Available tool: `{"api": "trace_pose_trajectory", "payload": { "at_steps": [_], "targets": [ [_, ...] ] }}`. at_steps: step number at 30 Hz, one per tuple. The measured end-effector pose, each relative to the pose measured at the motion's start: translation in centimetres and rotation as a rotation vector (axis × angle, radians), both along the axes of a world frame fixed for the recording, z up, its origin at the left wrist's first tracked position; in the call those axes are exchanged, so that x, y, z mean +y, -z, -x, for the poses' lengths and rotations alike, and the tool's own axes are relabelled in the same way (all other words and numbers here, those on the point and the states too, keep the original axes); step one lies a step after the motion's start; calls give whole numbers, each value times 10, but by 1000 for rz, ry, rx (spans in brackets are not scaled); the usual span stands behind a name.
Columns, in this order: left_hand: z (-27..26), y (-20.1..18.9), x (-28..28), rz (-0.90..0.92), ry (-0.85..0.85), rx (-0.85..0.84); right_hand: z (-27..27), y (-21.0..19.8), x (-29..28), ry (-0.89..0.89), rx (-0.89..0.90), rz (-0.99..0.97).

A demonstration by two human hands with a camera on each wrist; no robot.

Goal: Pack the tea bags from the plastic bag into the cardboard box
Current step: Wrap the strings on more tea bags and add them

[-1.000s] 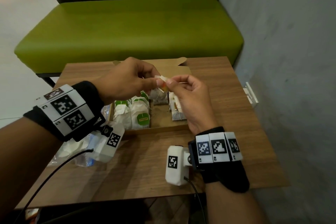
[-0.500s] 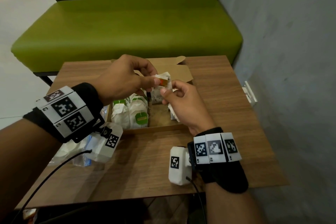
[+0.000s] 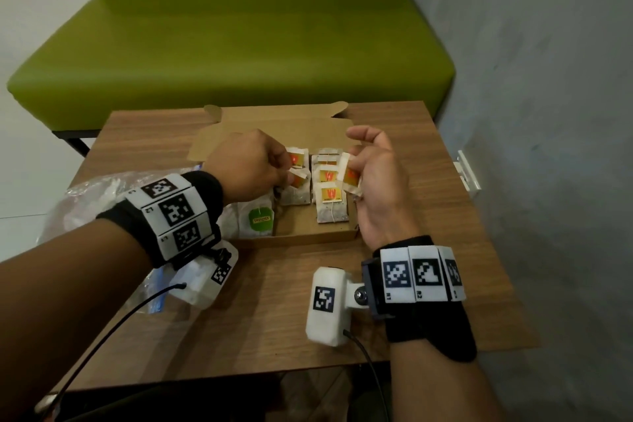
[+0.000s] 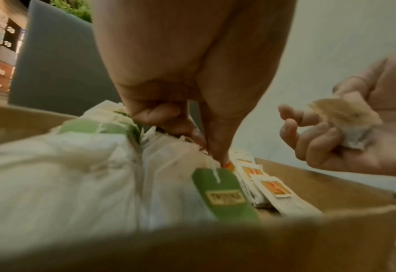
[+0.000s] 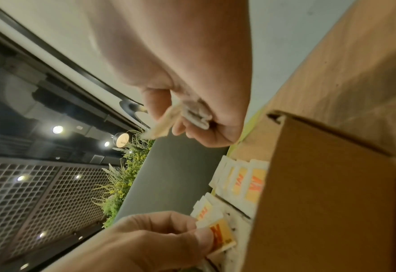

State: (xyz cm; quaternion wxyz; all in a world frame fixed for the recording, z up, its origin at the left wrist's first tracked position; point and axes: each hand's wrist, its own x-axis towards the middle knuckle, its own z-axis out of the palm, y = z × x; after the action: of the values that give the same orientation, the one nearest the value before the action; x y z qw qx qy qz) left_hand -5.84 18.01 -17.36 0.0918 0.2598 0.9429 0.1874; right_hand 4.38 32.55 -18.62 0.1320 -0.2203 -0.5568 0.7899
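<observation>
Several paper tea bags already lie in the shallow brown cardboard box [image 3: 301, 233], the left hand [image 3: 250, 164] pinches an orange-tagged tea bag [image 3: 297, 178] into its row, the right hand [image 3: 376, 178] clasps another orange-tagged bag [image 3: 349, 176], and more seem left in the crumpled clear plastic bag [image 3: 99, 195].

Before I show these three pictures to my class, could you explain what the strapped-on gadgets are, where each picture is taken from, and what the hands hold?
A person wears cameras: one on the head, one on each wrist, with patterned bands. The head view looks down at a wooden table with an open cardboard box of tea bags and a plastic bag beside it. The left hand pinches an orange-tagged tea bag inside the box. The right hand holds another tea bag above it.
</observation>
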Motion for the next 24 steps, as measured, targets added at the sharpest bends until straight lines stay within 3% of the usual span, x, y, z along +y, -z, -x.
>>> {"api": "trace_pose_trajectory", "payload": {
  "at_steps": [4,11,14,15,17,19,24],
  "targets": [
    [1,2,2,30,-39,74,2,2,-3,-26,-31,1],
    [4,4,0,72,-48,112,-1,1,-5,-100,83,55],
    [1,-7,-2,-126,-76,138,-1,1,-6,-85,110,93],
    [-2,-14,-2,-233,-80,81,0,2,-6,-76,117,112],
    [-8,-31,-2,-415,-60,-188,2,4,-7,-62,121,133],
    [-13,-40,-2,-427,14,-337,4,5,-10,-48,124,149],
    [-10,-39,0,-435,30,-233,3,5,-13,-60,84,68]
  ]
}}
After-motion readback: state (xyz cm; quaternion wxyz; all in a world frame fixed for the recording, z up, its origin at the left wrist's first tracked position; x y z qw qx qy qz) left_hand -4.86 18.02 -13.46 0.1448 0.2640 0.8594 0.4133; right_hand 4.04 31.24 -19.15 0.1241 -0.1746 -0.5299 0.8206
